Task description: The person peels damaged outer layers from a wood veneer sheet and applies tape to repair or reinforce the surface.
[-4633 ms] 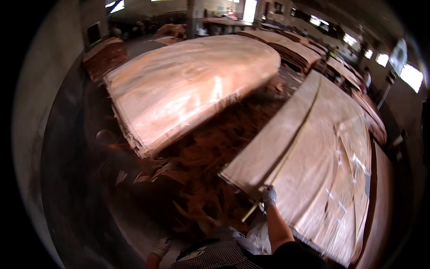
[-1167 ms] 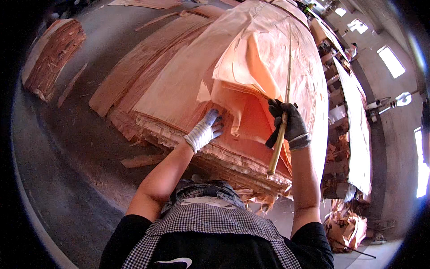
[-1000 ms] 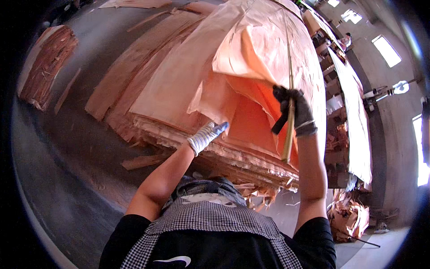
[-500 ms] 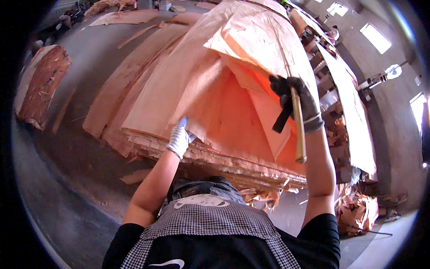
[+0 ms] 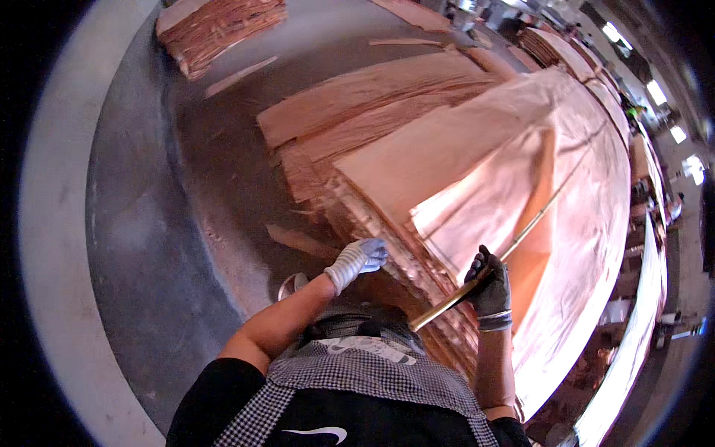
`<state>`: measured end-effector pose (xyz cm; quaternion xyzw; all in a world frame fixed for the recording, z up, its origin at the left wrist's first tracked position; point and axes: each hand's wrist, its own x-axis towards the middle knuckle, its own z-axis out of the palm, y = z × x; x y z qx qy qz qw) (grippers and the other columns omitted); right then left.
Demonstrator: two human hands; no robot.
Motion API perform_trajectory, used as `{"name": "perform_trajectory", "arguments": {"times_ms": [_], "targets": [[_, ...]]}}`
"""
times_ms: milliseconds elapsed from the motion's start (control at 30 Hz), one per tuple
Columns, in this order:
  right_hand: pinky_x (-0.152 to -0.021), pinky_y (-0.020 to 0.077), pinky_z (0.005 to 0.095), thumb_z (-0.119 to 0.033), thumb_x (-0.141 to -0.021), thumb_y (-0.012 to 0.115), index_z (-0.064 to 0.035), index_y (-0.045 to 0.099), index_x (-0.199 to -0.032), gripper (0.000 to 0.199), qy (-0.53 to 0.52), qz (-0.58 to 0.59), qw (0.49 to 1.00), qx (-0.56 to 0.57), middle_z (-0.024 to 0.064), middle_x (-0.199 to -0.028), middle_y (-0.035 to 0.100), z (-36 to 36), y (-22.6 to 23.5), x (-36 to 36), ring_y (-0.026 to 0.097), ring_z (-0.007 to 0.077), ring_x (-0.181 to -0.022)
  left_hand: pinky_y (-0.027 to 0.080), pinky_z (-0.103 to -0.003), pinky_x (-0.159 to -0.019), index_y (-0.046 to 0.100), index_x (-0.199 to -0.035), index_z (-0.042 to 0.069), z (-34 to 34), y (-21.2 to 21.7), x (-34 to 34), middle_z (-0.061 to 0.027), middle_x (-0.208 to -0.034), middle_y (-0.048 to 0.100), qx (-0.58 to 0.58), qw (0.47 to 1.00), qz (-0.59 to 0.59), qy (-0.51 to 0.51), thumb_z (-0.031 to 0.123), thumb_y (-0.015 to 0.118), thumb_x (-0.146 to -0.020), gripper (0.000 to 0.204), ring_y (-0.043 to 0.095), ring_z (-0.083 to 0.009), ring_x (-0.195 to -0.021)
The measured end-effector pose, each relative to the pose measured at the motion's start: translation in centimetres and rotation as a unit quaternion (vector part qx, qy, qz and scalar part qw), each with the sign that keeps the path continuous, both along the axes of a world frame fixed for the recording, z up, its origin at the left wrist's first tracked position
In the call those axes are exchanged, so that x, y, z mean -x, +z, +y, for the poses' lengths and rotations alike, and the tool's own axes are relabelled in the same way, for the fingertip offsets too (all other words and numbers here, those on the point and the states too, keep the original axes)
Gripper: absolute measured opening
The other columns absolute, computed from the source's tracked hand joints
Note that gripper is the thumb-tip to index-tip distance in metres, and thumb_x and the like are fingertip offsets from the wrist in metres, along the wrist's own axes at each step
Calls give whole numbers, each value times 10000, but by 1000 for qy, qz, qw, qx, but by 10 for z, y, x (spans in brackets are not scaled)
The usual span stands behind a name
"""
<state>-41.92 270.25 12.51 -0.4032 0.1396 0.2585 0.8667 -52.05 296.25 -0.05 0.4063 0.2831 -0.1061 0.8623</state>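
My right hand [image 5: 490,287], in a dark glove, is wrapped round a long yellowish stick [image 5: 445,303]. The stick slants over the stack, its near end by my apron and its thin far part across the top sheets. Beneath it lies a tall stack of thin wood veneer sheets [image 5: 417,167], pale on top with ragged layered edges. One veneer sheet is folded over, baring an orange strip [image 5: 535,261]. My left hand [image 5: 363,261], in a whitish glove, is held just off the stack's near left edge with its fingers curled in. Nothing shows in it.
Lower veneer piles [image 5: 357,104] lie left of the stack. A block of bundled sheets [image 5: 220,33] sits on the grey floor [image 5: 134,246] at the far left, with loose strips nearby. Along the right runs another long pale stack [image 5: 629,350].
My view has swung left. My left hand has come off the sheet edge and curled. The right hand has lowered, and its stick now slants across the stack. The lifted sheet lies flatter.
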Motion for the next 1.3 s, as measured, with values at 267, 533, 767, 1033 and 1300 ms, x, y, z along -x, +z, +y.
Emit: {"name": "perform_trajectory", "arguments": {"times_ms": [267, 533, 767, 1033, 1300], "targets": [[-418, 366, 222, -217, -927, 441, -80, 482, -1226, 332, -155, -159, 968, 113, -54, -565, 363, 110, -26, -19, 374, 65, -449, 496, -316, -752, 567, -1104, 88, 159, -69, 129, -79, -996, 632, -75, 979, 85, 170, 311, 493, -893, 316, 618, -203, -844], [-370, 346, 219, -241, -878, 560, -95, 542, -1078, 248, -223, -172, 939, 198, -53, -569, 418, 284, -19, -9, 378, 56, -419, 512, -305, -657, 588, -1061, 65, 339, -131, 235, -57, -924, 615, -121, 965, 166, 165, 244, 459, -916, 264, 600, -157, -775], [-319, 356, 241, -157, -854, 571, -55, 568, -934, 130, -223, -163, 923, 267, -7, -547, 463, 376, -51, -58, 414, 93, -365, 515, -289, -666, 590, -1072, 45, 431, -120, 129, -70, -910, 624, -209, 970, 53, 109, 168, 520, -900, 223, 591, -160, -778], [-380, 375, 274, -167, -868, 559, -69, 505, -773, 147, -178, -59, 931, 315, 2, -568, 472, 518, -189, -157, 444, 115, -422, 470, -273, -797, 573, -1118, 17, 502, -98, 3, -79, -971, 637, -393, 907, 52, -141, 194, 507, -903, 285, 589, -149, -881], [-357, 374, 320, -230, -844, 595, -77, 553, -775, 173, -187, 111, 892, 397, 30, -552, 505, 589, -349, -202, 455, 146, -394, 477, -264, -750, 569, -1085, -7, 581, -160, -60, -57, -944, 625, -175, 971, 147, -66, 222, 497, -920, 291, 592, -136, -826]]}}
